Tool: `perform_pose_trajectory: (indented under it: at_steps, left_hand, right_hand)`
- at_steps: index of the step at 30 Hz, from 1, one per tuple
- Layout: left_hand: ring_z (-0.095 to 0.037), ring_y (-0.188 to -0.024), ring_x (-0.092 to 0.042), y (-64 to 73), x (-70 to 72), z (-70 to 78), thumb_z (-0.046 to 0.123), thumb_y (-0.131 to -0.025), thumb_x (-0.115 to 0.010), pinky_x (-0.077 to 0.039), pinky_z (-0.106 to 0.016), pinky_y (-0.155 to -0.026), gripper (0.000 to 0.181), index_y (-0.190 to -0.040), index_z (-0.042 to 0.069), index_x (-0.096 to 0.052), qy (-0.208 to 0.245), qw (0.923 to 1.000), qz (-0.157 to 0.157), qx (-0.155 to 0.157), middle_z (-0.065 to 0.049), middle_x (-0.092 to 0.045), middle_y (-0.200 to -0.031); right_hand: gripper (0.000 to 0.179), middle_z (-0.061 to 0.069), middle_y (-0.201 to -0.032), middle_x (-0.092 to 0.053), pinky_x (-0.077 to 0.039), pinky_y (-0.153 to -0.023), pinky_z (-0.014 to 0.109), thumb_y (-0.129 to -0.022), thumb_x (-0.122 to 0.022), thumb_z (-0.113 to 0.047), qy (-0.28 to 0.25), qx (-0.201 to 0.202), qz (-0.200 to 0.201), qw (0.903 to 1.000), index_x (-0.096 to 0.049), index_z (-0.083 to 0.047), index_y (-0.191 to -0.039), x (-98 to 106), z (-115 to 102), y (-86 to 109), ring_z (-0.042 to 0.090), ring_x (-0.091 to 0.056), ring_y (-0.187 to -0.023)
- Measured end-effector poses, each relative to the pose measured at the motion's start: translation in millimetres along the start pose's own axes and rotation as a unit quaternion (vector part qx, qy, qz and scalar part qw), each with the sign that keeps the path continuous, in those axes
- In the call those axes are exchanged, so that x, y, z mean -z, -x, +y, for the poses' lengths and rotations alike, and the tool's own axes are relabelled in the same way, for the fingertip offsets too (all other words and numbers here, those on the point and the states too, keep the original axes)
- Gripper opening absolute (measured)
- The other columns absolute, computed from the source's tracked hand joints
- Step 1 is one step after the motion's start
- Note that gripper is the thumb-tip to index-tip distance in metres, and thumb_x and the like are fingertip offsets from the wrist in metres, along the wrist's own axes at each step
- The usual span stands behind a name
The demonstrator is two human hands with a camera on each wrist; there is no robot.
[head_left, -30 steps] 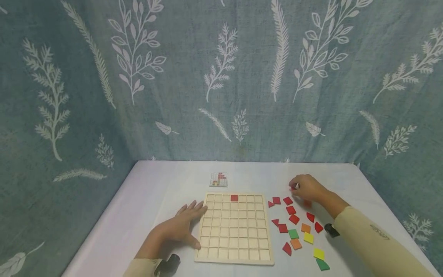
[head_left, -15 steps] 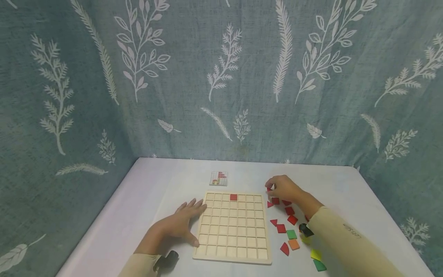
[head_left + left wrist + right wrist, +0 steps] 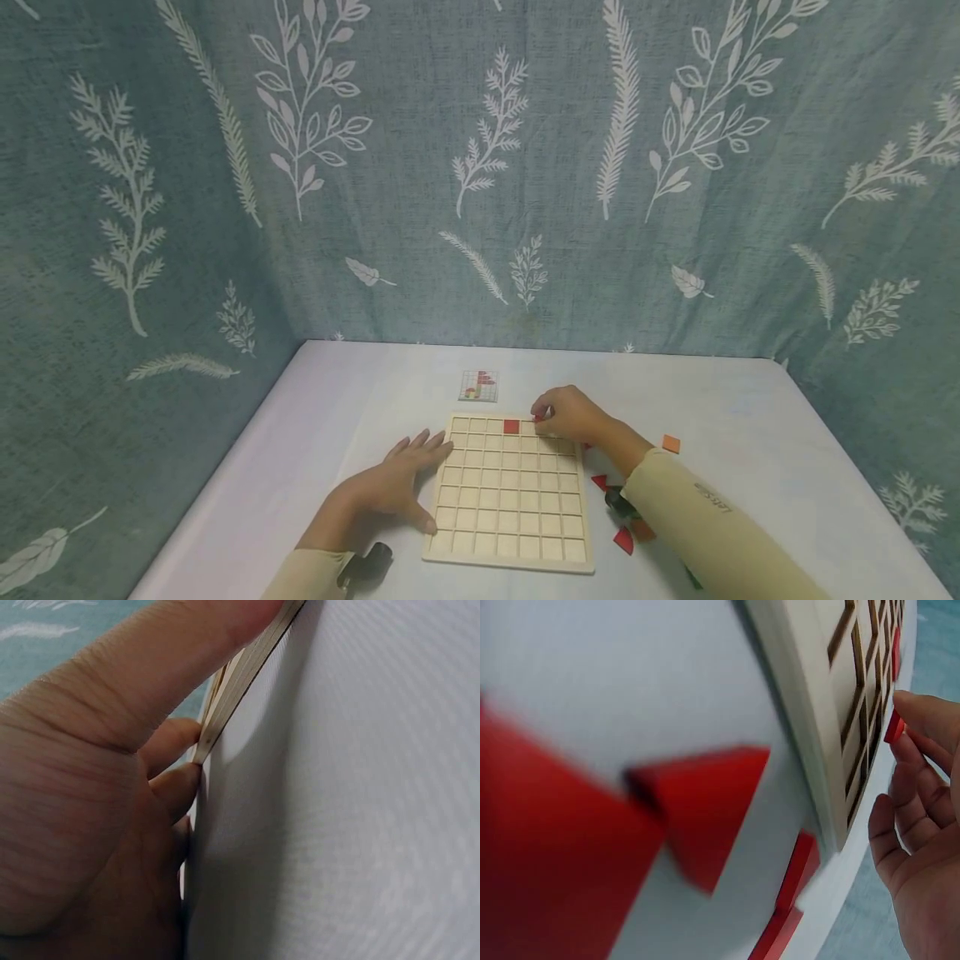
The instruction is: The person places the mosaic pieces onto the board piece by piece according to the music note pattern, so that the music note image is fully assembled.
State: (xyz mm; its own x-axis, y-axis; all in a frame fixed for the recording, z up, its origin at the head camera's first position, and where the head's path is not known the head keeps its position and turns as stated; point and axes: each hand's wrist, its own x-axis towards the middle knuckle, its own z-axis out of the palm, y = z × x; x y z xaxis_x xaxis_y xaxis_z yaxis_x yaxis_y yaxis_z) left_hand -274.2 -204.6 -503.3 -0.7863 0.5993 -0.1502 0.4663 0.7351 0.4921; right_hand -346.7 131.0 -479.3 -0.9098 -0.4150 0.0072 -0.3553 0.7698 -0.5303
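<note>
A pale wooden grid board [image 3: 487,502] lies on the white table, with one red square tile [image 3: 511,427] set in its top row. Over the far edge of that board, just right of the red square, my right hand [image 3: 572,415] pinches a small red tile [image 3: 895,726] between thumb and fingertips. The hand partly covers the tile, so its full outline is hidden. My left hand [image 3: 401,483] lies spread along the board's left side, its fingertips and thumb touching the edge [image 3: 244,682].
Behind the board is a small picture card [image 3: 478,386] with a gridded design. Loose tiles lie to the right, among them an orange square [image 3: 671,444], a red triangle [image 3: 599,482] and a red quarter-circle [image 3: 623,540]. My right sleeve [image 3: 705,508] hides several others.
My right hand has carried the red tile leftward from the loose tiles to the board's top row. The left hand has stayed at the board's edge.
</note>
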Motion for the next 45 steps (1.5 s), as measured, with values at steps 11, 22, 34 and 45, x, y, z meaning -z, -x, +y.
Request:
perform_pose_trajectory:
  at_steps: [11, 22, 34, 45]
  left_hand:
    - [-0.031, -0.147, -0.001, -0.4, -0.6, -0.9, 0.069, -0.047, -0.08, 0.003, -0.051, -0.117, 0.131, -0.154, 0.014, -0.029, 0.0, 1.0, -0.003, -0.003, -0.009, -0.015, -0.161]
    - [-0.03, -0.148, -0.001, -0.7, 0.8, 1.7, 0.067, -0.046, -0.081, 0.002, -0.051, -0.117, 0.13, -0.154, 0.014, -0.03, 0.004, 1.0, -0.005, 0.004, -0.009, -0.016, -0.161]
    - [-0.03, -0.147, -0.001, -1.8, -1.6, -0.5, 0.067, -0.045, -0.08, 0.003, -0.051, -0.117, 0.131, -0.154, 0.013, -0.029, 0.002, 1.0, -0.002, 0.001, -0.008, -0.015, -0.161]
    - [-0.032, -0.147, -0.002, -1.2, -1.3, 0.4, 0.068, -0.045, -0.081, 0.003, -0.052, -0.117, 0.132, -0.154, 0.014, -0.03, 0.0, 1.0, 0.002, -0.003, -0.01, -0.015, -0.161]
  right_hand:
    - [0.017, -0.007, -0.091, -0.069, -0.053, -0.08, 0.034, -0.081, -0.079, -0.019, -0.019, 0.018, -0.014, 0.9996, -0.075, -0.013, -0.097, -7.0, -13.5, 1.9, 0.012, -0.061, -0.084]
    - [0.018, -0.005, -0.094, -0.07, -0.054, -0.084, 0.038, -0.081, -0.077, -0.014, -0.02, 0.025, -0.019, 0.9993, -0.074, -0.014, -0.099, -8.2, -12.9, 2.0, 0.017, -0.064, -0.093]
    - [0.022, -0.007, -0.094, -0.067, -0.053, -0.081, 0.035, -0.082, -0.078, -0.014, -0.028, 0.02, -0.017, 0.9993, -0.073, -0.013, -0.104, -5.7, -13.6, 4.9, 0.012, -0.061, -0.088]
    - [0.019, -0.005, -0.097, -0.066, -0.053, -0.073, 0.034, -0.09, -0.068, -0.012, -0.007, -0.03, 0.004, 0.9995, -0.072, -0.013, -0.109, 29.3, 25.1, 24.6, 0.013, -0.058, -0.085]
